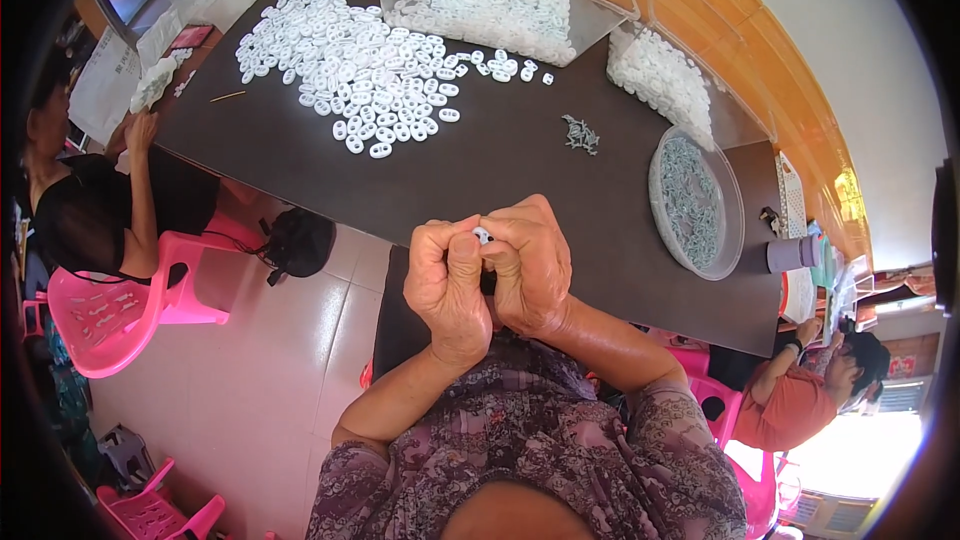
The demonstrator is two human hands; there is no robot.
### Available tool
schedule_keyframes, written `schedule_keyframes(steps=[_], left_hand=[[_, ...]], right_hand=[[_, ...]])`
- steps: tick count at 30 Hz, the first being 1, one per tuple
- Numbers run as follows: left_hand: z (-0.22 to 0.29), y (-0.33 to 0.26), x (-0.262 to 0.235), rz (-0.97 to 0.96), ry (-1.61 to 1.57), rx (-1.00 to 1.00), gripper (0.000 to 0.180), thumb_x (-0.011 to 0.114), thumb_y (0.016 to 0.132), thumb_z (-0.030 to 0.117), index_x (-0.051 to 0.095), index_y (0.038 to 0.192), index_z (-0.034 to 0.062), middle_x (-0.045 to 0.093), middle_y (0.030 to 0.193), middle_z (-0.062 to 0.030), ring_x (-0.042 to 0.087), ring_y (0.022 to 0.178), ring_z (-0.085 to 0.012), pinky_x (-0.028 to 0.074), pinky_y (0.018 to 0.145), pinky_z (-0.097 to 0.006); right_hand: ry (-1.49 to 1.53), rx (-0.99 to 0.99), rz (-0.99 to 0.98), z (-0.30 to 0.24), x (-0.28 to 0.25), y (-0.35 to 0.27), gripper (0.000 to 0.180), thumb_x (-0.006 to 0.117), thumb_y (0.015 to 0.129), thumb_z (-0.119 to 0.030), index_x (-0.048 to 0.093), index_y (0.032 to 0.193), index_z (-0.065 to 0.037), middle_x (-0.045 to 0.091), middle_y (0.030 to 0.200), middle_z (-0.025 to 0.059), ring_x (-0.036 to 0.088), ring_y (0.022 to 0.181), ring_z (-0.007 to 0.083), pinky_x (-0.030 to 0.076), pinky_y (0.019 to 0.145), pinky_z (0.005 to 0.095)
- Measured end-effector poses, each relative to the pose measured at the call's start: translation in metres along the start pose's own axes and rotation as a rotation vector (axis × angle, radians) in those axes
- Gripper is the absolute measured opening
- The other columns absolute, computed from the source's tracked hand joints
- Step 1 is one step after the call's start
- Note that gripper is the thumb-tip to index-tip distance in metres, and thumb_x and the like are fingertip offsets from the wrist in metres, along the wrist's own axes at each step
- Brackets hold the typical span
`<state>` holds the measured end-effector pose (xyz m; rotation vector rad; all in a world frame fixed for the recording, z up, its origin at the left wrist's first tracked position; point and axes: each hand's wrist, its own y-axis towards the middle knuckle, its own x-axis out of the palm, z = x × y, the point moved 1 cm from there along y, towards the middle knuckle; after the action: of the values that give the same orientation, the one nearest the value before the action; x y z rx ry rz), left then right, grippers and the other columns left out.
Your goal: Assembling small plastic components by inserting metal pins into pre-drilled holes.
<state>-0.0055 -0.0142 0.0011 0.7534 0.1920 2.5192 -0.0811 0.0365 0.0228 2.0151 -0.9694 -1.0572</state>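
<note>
My left hand (445, 275) and my right hand (532, 265) meet in front of my chest, just off the table's near edge. Both are closed, thumbs and forefingers pinching one small white plastic piece (483, 236) between them. Fingers cover most of that piece. Beyond them, on the dark table (500, 155), spreads a large pile of white oval pieces with two holes (370, 80). A small heap of grey screw-like parts (580, 135) lies to the right of it. Farther right, a round clear tub (738, 230) holds many more of these grey parts.
Along the back stand a clear bin (600, 10) of white pieces and another heap of small white parts (660, 75). A lilac cup (792, 254) is at the right edge. People sit left (90, 200) and right (800, 395). A pink chair (110, 325) stands left.
</note>
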Motion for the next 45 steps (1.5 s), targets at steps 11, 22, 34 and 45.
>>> schedule_keyframes(steps=[11, 22, 34, 45], left_hand=[[0.111, 0.047, -0.024, -0.199, 0.340, 0.332, 0.017, 0.046, 0.091, 0.010, 0.056, 0.101, -0.0006, 0.060, 0.093, -0.0131, 0.059, 0.080, -0.0168, 0.049, 0.076, -0.028], [0.156, 0.025, -0.094, -0.362, 0.065, 0.275, 0.011, 0.048, 0.087, 0.007, 0.057, 0.092, 0.0036, 0.059, 0.085, -0.0088, 0.058, 0.076, -0.0147, 0.046, 0.074, -0.027], [0.207, 0.024, -0.140, -0.535, -0.186, 0.131, 0.010, 0.050, 0.083, 0.004, 0.059, 0.083, 0.0082, 0.058, 0.077, -0.0041, 0.056, 0.072, -0.0124, 0.044, 0.072, -0.026], [0.214, 0.063, -0.043, -0.748, -0.420, -0.034, 0.015, 0.052, 0.080, 0.001, 0.060, 0.075, 0.0123, 0.057, 0.069, 0.0002, 0.054, 0.068, -0.0103, 0.042, 0.070, -0.025]], right_hand=[[-0.620, 0.051, 0.081, 0.058, -0.114, 0.070, 0.011, 0.061, 0.081, 0.002, 0.063, 0.091, 0.000, 0.061, 0.080, 0.0085, 0.055, 0.070, 0.0134, 0.044, 0.065, 0.0234], [-1.179, 0.172, -0.121, 0.158, -0.224, 0.139, 0.020, 0.061, 0.085, -0.009, 0.065, 0.102, -0.001, 0.065, 0.094, 0.0077, 0.060, 0.087, 0.0138, 0.048, 0.076, 0.0279], [-0.099, -0.366, 0.176, -0.033, -0.150, 0.114, 0.043, 0.053, 0.081, -0.031, 0.057, 0.104, 0.006, 0.057, 0.081, 0.0147, 0.050, 0.073, 0.0216, 0.037, 0.061, 0.0327], [-0.118, -0.236, 0.241, -0.009, -0.314, 0.039, 0.039, 0.052, 0.081, -0.027, 0.057, 0.101, 0.005, 0.057, 0.080, 0.0144, 0.050, 0.072, 0.0215, 0.037, 0.061, 0.0328]])
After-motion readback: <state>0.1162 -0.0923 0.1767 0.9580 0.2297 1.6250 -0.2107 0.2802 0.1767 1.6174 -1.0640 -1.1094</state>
